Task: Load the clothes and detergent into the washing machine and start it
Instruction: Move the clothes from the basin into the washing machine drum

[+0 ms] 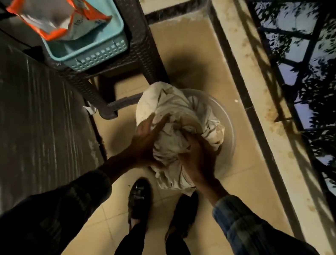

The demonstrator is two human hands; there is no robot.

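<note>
Clothes (178, 115) bundled over basin (230, 129), both hands gripping opposite sides, arms extended down

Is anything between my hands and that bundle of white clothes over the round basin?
Nothing visible. The left hand and right hand both already grip the bundle of white clothes, held above the round pale plastic basin on the tiled floor.

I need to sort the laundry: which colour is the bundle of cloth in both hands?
The cloth bundle is off-white, seen in the head view.
</note>
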